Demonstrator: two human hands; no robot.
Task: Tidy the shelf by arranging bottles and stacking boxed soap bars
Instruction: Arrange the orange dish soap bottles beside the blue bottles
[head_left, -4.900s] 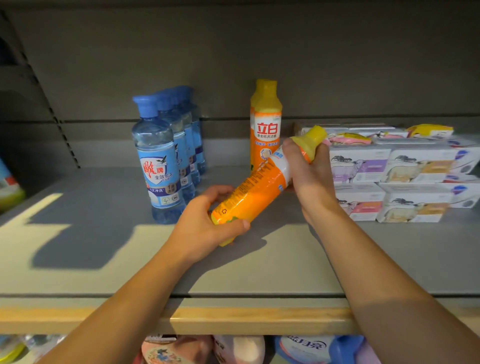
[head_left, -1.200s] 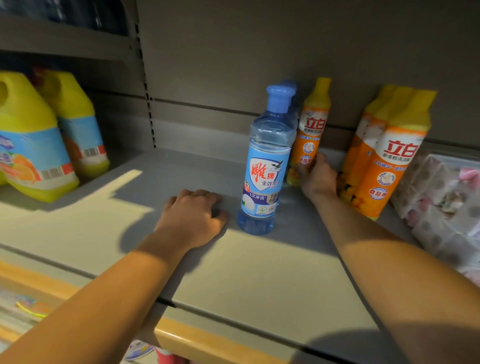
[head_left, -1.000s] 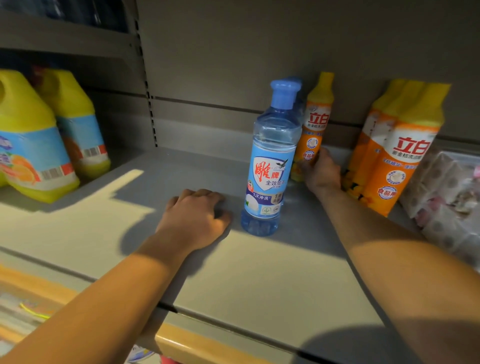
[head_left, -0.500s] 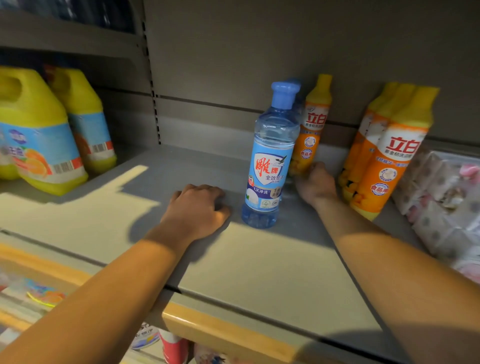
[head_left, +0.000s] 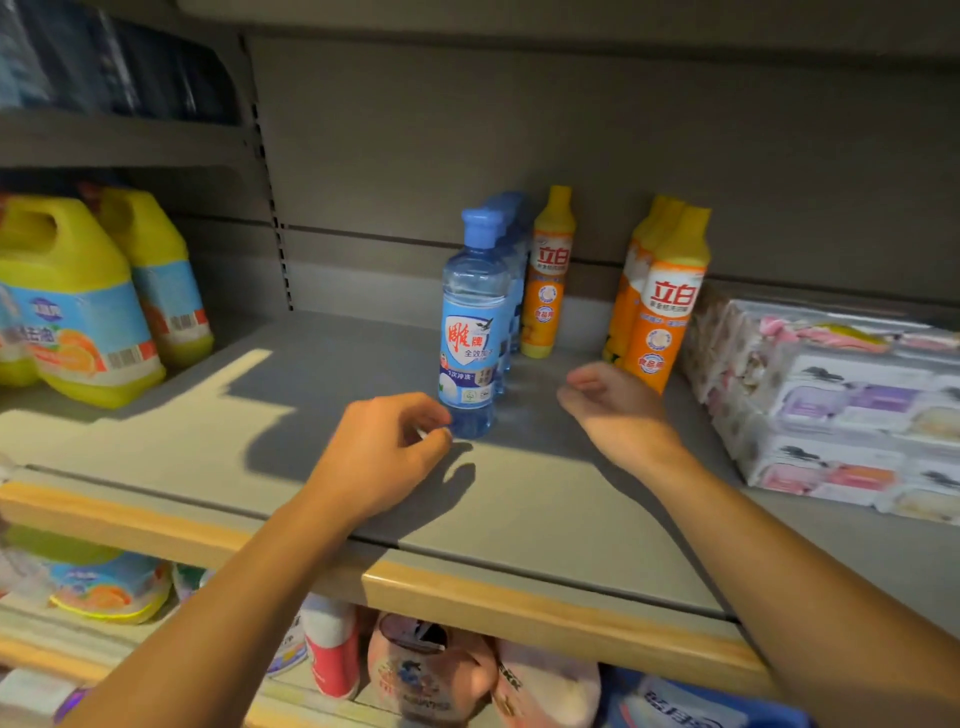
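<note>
A row of clear blue bottles (head_left: 474, 322) stands front to back in the middle of the grey shelf (head_left: 545, 499). One orange bottle with a yellow cap (head_left: 548, 275) stands alone behind them by the back wall. Three more orange bottles (head_left: 662, 296) stand in a row to the right. Stacked boxed soap bars (head_left: 831, 410) fill the right side. My left hand (head_left: 384, 454) hovers just left of the front blue bottle's base, fingers loosely curled, holding nothing. My right hand (head_left: 613, 410) hangs open between the blue bottles and the orange row, touching nothing.
Large yellow detergent jugs (head_left: 78, 306) stand on the shelf at the left. The shelf's wooden front edge (head_left: 519, 597) runs below my forearms. The lower shelf holds pouches and bottles (head_left: 431, 670). An upright slotted post (head_left: 270, 208) divides the back wall.
My right hand has let go of the lone orange bottle and drawn back toward me. My left hand has lifted off the shelf and moved right, close to the front blue bottle.
</note>
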